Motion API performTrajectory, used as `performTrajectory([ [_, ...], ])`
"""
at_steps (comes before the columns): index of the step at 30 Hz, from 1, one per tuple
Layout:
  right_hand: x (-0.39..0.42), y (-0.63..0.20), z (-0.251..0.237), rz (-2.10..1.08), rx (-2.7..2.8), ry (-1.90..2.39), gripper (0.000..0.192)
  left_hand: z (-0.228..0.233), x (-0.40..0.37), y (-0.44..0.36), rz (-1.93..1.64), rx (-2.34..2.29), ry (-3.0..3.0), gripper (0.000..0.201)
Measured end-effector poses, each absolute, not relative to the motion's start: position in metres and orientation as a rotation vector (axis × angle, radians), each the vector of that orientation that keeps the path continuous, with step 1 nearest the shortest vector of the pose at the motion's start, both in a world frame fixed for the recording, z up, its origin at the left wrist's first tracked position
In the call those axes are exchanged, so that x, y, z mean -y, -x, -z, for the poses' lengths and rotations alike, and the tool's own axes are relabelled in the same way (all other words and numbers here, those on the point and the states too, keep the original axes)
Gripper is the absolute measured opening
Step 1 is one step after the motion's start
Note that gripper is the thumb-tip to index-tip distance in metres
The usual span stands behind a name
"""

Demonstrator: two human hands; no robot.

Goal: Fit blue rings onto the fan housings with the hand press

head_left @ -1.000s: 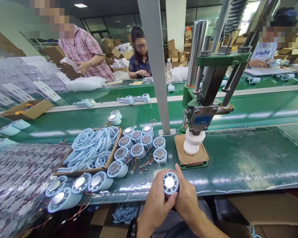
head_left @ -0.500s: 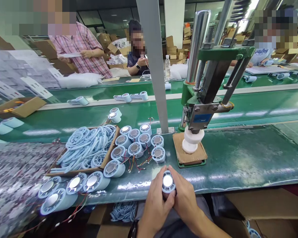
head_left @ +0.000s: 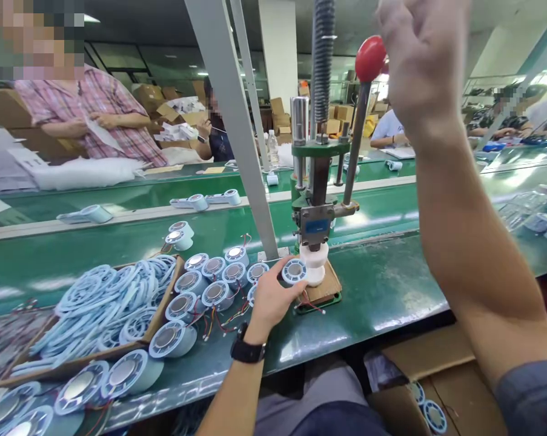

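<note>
Left hand (head_left: 268, 297) grips a round blue part (head_left: 294, 271), fingers curled on its side, holding it against the white die (head_left: 314, 266) of the press (head_left: 318, 212). Part sits at 9 o'clock of the die, over the brown pad (head_left: 325, 289). Red wires trail from it onto the pad. Right hand (head_left: 418, 54) is raised, loosely curled, holding nothing, just at 3 o'clock of the red knob (head_left: 370, 57) on the press lever; contact with the knob unclear. More parts (head_left: 214, 284) cluster on the green surface (head_left: 391, 284) at 9 o'clock of the left hand, beside a tray (head_left: 164, 306) of blue rings.
</note>
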State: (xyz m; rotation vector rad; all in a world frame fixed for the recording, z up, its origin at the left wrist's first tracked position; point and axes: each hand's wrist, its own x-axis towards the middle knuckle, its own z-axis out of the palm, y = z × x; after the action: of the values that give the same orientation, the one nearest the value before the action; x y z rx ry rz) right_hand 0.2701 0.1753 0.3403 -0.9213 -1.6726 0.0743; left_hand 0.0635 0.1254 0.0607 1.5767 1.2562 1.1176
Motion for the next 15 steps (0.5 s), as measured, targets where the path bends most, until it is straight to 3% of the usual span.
performTrajectory([
  [4, -0.214, -0.263, -0.354, -0.009, 1.661, 1.046, 0.062, -0.059, -0.152, -0.086, -1.085, -1.069, -1.570, 0.054],
  [11, -0.221, -0.264, -0.349, -0.033, 1.646, 0.993, 0.047, -0.049, -0.156, -0.091, -0.993, -0.922, -1.556, 0.047],
  [15, -0.174, -0.269, -0.350, -0.015, 1.662, 0.977, 0.045, -0.042, -0.151, -0.090, -1.009, -0.933, -1.574, 0.055],
])
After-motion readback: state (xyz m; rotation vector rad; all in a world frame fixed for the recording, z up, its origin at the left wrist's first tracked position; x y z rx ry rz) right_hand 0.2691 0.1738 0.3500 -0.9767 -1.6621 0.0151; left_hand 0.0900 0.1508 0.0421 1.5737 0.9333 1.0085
